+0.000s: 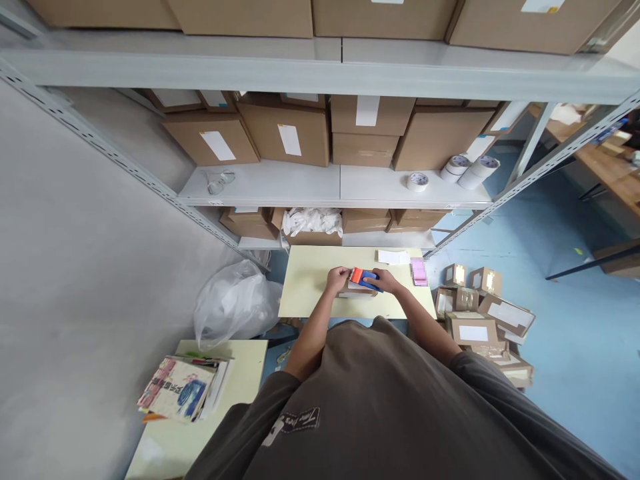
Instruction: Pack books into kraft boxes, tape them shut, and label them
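A blue and orange tape dispenser (369,279) is gripped by my right hand (384,281), with its orange end pointing left. My left hand (339,277) is closed in a pinch beside that orange end; whatever lies between its fingertips is too small to make out. Under both hands a small cardboard box (356,291) rests on the pale yellow table (305,293), partly hidden by the dispenser. White paper (393,257) and a pink stack of cards or slips (419,271) lie to the right on the tabletop.
Grey metal shelving (280,183) with cardboard boxes rises behind the table. Tape rolls (417,181) sit on its middle shelf. Packed boxes (473,330) are heaped on the floor at right. A clear plastic bag (233,300) and a table with magazines (183,390) are left.
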Motion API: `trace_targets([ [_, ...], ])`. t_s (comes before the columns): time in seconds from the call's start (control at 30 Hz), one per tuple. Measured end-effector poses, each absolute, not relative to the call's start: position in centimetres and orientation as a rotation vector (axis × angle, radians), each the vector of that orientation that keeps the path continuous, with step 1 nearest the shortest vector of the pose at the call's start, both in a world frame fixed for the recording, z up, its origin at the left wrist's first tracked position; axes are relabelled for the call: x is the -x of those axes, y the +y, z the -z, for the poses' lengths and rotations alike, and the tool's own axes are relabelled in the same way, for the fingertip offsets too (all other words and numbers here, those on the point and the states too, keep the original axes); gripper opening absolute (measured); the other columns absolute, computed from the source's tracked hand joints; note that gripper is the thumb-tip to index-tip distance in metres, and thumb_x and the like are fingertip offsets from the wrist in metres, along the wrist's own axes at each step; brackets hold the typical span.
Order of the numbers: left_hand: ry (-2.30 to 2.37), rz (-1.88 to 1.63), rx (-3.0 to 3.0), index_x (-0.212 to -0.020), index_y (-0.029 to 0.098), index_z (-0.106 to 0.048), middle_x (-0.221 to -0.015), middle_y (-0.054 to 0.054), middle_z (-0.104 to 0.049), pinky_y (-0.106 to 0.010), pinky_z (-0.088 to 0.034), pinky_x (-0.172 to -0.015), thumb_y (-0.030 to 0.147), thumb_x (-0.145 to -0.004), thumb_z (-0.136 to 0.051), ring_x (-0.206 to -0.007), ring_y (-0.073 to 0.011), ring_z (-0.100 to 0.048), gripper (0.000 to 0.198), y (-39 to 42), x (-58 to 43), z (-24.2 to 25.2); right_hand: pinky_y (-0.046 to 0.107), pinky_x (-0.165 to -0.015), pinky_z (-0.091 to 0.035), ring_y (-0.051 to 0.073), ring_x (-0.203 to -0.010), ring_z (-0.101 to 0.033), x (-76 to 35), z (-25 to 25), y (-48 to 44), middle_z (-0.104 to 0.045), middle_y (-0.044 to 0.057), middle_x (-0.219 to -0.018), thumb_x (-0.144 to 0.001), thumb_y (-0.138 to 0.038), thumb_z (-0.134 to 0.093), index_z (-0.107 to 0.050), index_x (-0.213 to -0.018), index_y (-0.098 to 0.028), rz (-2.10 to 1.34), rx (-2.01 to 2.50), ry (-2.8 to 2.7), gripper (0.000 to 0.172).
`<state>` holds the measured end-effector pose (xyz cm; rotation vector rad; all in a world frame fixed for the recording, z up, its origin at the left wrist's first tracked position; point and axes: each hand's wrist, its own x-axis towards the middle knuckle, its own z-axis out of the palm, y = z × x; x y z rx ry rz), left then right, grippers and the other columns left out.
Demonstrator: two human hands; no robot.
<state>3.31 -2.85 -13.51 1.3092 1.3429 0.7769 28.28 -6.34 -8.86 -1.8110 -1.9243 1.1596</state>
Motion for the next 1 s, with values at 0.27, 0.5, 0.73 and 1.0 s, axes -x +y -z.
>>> trace_targets([
  [0.27, 1.545, -0.706, -1.348, -0.085, 0.019, -0.081, -0.089, -0.007, -0.081, -0.031, -0.054, -0.086, 0.028, -0.09, -0.066, -0.087, -0.0213, -0.073, 0.018, -3.4, -1.9, 13.3, 0.029, -0.07, -0.047, 0.023, -0.081, -0.068, -28.8, 8.2, -5.5, -0.076, 0.006, -0.086, -0.082, -0.079, -0.073, -0.071, -0.087, -0.021, -1.177, 1.837, -1.949, 0.058],
  [0.5, 1.759, -0.672, -1.326, -0.079, 0.02, -0.079, -0.078, -0.004, -0.077, -0.027, -0.049, -0.077, 0.035, -0.087, -0.064, -0.079, -0.0191, -0.069, 0.023, -2.0, 4.4, 14.0, 0.031, -0.069, -0.048, 0.025, -0.08, -0.068, -30.5, 7.7, -4.5, -0.076, 0.008, -0.086, -0.076, -0.082, -0.077, -0.073, -0.085, -0.02, -1.217, 1.879, -1.994, 0.062],
  [0.73, 1.791, -0.639, -1.214, -0.072, 0.021, -0.075, -0.072, -0.004, -0.073, -0.026, -0.048, -0.076, 0.037, -0.084, -0.062, -0.083, -0.0202, -0.068, 0.024, -1.4, 5.7, 17.0, 0.027, -0.071, -0.046, 0.025, -0.092, -0.073, -27.8, 7.0, -2.8, -0.08, 0.012, -0.101, -0.086, -0.082, -0.07, -0.077, -0.097, -0.019, -1.103, 2.096, -2.189, 0.064],
  [1.0, 1.742, -0.562, -1.079, -0.071, 0.021, -0.073, -0.063, -0.003, -0.066, -0.027, -0.047, -0.07, 0.038, -0.082, -0.066, -0.078, -0.0211, -0.068, 0.022, -0.8, 5.9, 20.8, 0.028, -0.074, -0.046, 0.027, -0.102, -0.075, -24.5, 6.2, -1.9, -0.081, 0.013, -0.107, -0.088, -0.084, -0.068, -0.08, -0.106, -0.02, -1.031, 2.282, -2.282, 0.067],
])
